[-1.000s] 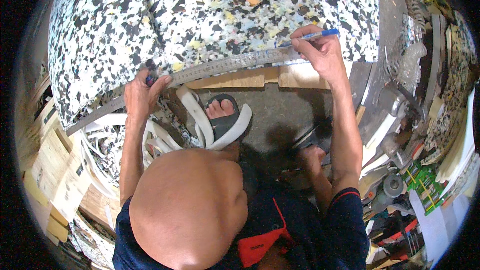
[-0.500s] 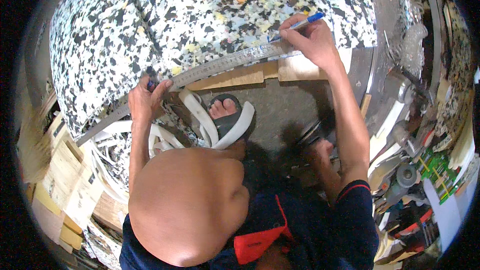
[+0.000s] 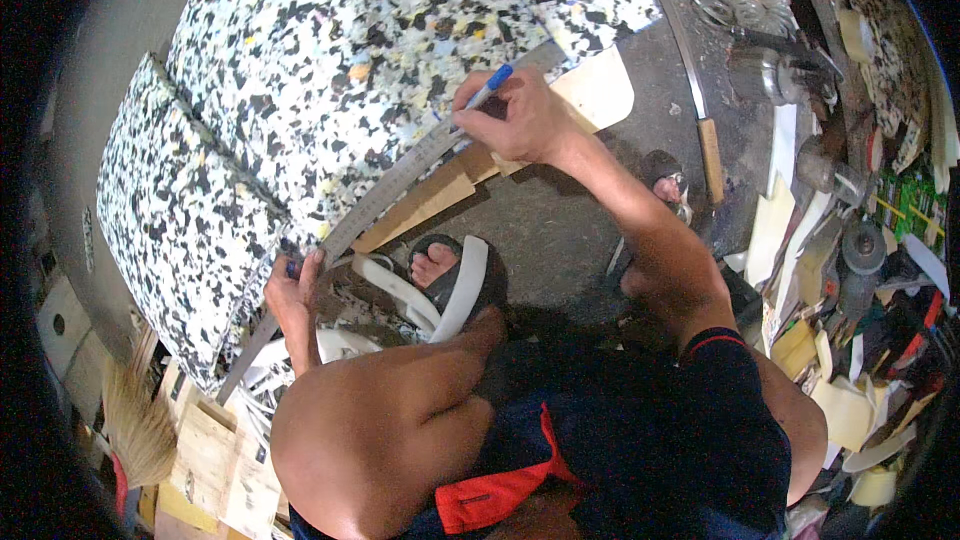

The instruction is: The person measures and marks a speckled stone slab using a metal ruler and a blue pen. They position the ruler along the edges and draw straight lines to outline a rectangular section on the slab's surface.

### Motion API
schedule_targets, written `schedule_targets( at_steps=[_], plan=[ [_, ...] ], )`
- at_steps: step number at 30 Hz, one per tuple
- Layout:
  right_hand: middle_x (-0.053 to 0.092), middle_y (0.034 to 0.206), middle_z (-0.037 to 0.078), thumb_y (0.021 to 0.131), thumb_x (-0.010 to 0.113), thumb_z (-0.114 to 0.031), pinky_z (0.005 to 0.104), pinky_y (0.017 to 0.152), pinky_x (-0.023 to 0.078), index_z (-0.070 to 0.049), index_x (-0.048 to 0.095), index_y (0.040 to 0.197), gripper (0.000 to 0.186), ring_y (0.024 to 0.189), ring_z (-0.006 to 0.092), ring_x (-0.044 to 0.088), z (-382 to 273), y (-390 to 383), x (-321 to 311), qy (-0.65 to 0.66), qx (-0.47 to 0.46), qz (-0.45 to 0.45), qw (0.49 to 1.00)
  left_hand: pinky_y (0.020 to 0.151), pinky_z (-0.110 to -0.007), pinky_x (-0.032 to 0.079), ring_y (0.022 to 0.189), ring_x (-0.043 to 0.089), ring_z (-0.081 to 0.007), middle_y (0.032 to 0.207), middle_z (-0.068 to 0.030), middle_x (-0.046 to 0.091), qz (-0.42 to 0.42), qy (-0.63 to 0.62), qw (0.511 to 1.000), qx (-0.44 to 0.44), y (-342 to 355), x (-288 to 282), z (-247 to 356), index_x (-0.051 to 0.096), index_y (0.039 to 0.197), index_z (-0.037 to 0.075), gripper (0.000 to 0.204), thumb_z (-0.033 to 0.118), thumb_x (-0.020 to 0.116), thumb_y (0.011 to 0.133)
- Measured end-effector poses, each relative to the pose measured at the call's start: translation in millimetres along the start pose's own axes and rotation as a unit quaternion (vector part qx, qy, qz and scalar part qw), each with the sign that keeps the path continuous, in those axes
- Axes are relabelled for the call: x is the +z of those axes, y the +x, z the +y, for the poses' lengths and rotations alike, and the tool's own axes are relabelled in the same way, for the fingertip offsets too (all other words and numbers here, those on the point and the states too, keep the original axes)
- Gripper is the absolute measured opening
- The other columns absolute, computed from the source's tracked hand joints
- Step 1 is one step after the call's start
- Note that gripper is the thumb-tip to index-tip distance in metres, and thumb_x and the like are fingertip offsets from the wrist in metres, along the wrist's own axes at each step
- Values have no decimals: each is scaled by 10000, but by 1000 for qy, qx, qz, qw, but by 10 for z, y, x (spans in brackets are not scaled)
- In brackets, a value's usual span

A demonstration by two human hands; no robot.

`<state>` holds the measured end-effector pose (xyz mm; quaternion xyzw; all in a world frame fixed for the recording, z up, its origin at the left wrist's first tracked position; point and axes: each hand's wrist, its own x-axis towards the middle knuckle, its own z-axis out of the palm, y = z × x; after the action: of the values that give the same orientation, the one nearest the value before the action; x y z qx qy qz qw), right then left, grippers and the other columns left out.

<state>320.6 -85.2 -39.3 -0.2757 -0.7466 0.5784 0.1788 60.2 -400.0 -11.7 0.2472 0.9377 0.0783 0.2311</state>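
Note:
A thick slab of speckled foam (image 3: 330,70), white, black and pale colours, lies in front of me. Along its near edge runs a long metal ruler (image 3: 385,190), slanting from lower left to upper right. My left hand (image 3: 292,300) is closed on the ruler at the foam's edge, thumb on top. Something small and dark blue shows by its fingers, too small to name. My right hand (image 3: 520,118) pinches a pen (image 3: 497,80) with a blue end, held tilted over the ruler's far side. Its tip is close to the foam, partly hidden by the fingers.
Wooden boards (image 3: 425,210) show under the foam's near edge. A long knife (image 3: 700,100) with a wooden handle lies on the floor to the right. An angle grinder (image 3: 862,255) and scraps crowd the far right. White foam strips (image 3: 460,290) lie by my foot; a broom (image 3: 140,425) is at lower left.
The view has turned, so foam and ruler appear lower and more slanted. The pen stands somewhat steeper in my right hand. My left hand keeps its hold at the ruler.

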Motion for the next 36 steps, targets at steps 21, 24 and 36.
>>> schedule_targets(
  at_steps=[21, 24, 36],
  plan=[
    [704, 737, 89, 844, 705, -184, 302, 639, 512, -30, 698, 884, 159, 687, 152, 660, -38, -34, 28, 22, 29, 24, 999, 502, -323, 383, 558, 386, -145, 554, -48, 483, 66, -58, 995, 45, -64, -66, -82, 523, 732, -8, 559, 453, 833, 790],
    [702, 732, 83, 844, 706, -191, 302, 634, 510, -33, 700, 887, 163, 683, 154, 658, 1, -39, 25, 7, 28, 24, 999, 519, -360, 404, 540, 401, -183, 550, -76, 487, 61, -45, 997, 26, -95, -115, 5, 536, 743, -11, 578, 486, 828, 781],
    [651, 721, 4, 884, 711, -125, 243, 586, 448, -23, 700, 935, 114, 664, 61, 570, -41, 121, -37, 30, 78, -20, 996, 654, -496, 479, 736, 627, -478, 698, -267, 619, 61, 63, 994, 60, 22, -21, -20, 619, 887, -14, 616, 585, 737, 809]
  ],
)
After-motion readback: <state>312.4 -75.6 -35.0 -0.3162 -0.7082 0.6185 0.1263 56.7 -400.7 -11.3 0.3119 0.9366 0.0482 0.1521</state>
